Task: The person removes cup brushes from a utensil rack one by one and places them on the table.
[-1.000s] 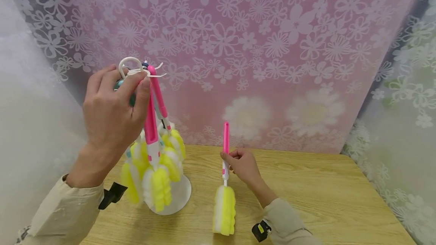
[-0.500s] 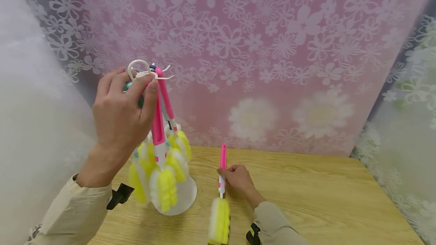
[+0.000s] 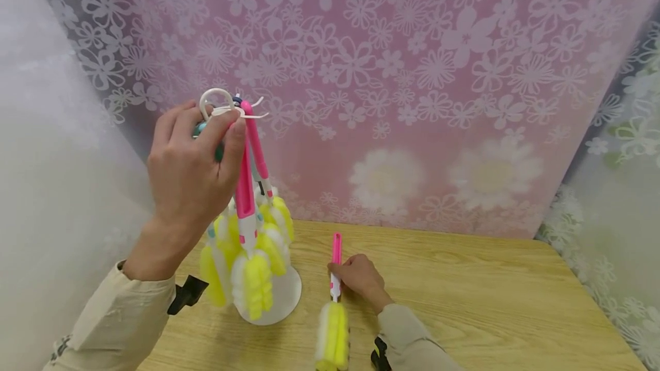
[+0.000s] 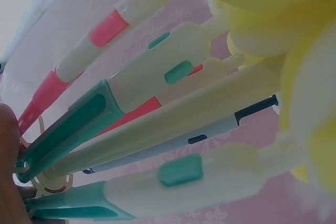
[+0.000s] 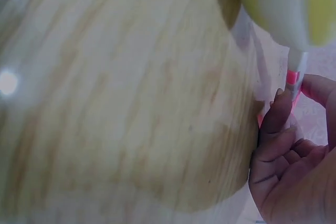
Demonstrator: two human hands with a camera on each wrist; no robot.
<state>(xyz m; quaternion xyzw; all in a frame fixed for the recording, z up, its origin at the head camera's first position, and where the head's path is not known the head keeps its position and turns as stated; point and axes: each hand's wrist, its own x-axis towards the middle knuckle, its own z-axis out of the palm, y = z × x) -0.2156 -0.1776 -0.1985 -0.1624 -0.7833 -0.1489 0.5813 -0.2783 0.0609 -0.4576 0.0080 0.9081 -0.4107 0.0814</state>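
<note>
My right hand [image 3: 361,276] pinches a sponge bottle brush [image 3: 336,285] by its pink and white handle, low over the table, its yellow and white sponge head toward me. At the left, my left hand [image 3: 193,159] grips the top of a white stand [image 3: 286,296], where several similar brushes hang from hooks. A pink-handled hanging brush [image 3: 247,210] faces me. In the left wrist view, a green-handled brush [image 4: 79,121] hangs beside the stand's pale pole [image 4: 210,100]. Part of the stand's top is hidden by the left hand's fingers.
A wooden table [image 3: 464,296] lies below, its far edge against a pink flowered curtain [image 3: 392,90]. Pale hangings close in both sides. The stand's round white base is partly hidden by the hanging sponge heads.
My right hand has lowered the brush toward the table and nearer to me. The left hand keeps its grip on the stand; the whole view has shifted slightly.
</note>
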